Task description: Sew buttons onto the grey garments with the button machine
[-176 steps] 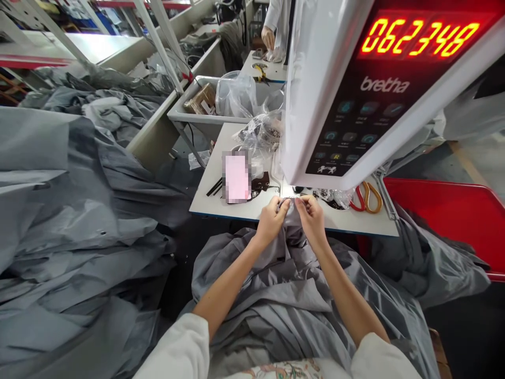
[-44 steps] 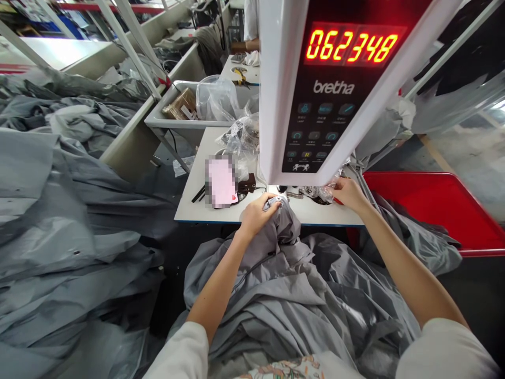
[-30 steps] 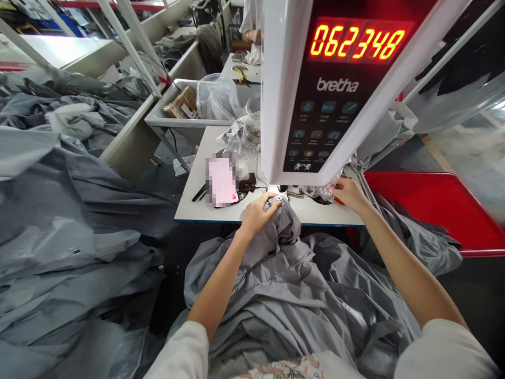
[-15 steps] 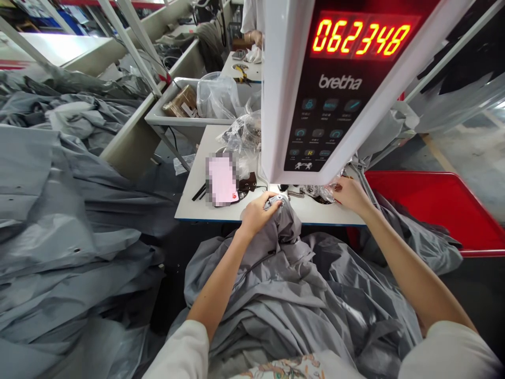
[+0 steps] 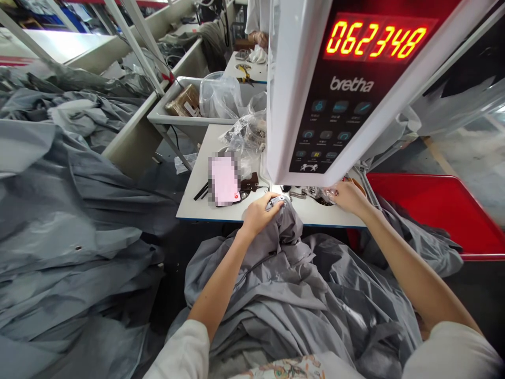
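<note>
My left hand (image 5: 260, 213) is closed on the upper edge of a grey garment (image 5: 292, 295), its fingers pinching a fold at the table's front edge, under the machine head (image 5: 284, 95). The rest of the cloth hangs down over my lap in loose folds. My right hand (image 5: 350, 199) reaches to a clear plastic bag (image 5: 315, 192) with small parts on the right of the white table (image 5: 197, 202). Its fingertips are bent at the bag; what lies between them is too small to make out. A small spring (image 5: 298, 195) lies between the hands.
A red tray (image 5: 430, 210) stands at the right. Piled grey garments (image 5: 71, 242) fill the left side. Behind the table is a grey bin (image 5: 158, 113) holding a cardboard box and a plastic container. A pink card (image 5: 224, 180) lies on the table. Another person's hand (image 5: 260, 39) shows at the back.
My right hand has shifted slightly at the plastic bag, its fingers reaching a little further in. The left hand keeps its hold on the garment. The view has shifted a little.
</note>
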The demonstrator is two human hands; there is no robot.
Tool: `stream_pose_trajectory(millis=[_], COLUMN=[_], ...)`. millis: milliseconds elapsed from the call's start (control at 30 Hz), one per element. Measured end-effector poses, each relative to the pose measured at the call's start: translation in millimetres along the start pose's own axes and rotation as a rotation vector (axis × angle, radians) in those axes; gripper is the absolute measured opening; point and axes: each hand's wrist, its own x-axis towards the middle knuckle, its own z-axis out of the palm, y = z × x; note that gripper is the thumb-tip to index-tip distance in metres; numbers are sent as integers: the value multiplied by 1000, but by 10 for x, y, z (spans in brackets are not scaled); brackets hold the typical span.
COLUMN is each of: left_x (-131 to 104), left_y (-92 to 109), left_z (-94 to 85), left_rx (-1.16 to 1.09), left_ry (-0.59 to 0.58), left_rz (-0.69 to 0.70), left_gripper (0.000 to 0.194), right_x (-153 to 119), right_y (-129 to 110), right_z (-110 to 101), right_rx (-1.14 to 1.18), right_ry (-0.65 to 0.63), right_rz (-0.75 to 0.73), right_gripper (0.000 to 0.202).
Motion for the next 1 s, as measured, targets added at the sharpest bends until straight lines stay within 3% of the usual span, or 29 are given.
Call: stream_pose_trajectory(millis=[267,533,733,833,1000], left_x=[-2,1,3,4,-5], left_y=[8,-1,-18,-19,-12], left_z=[-1,10,19,24,18], left_rx=[6,3,-1,9,18], left_ry=[-7,-4,4,3,3], left_rz=[-6,-4,13,11,4], left_gripper=[22,22,23,23,23], right_x=[-24,-134,-235,-299,-549], right_y=[-23,-45,-14,-24,-258], right_z=[-8,-144,-82,-58,-122], right_rx=[59,423,626,711,843], right_ry=[75,117,216,309,597], right_rz=[-22,115,184,191,256], right_gripper=[24,28,29,26,24])
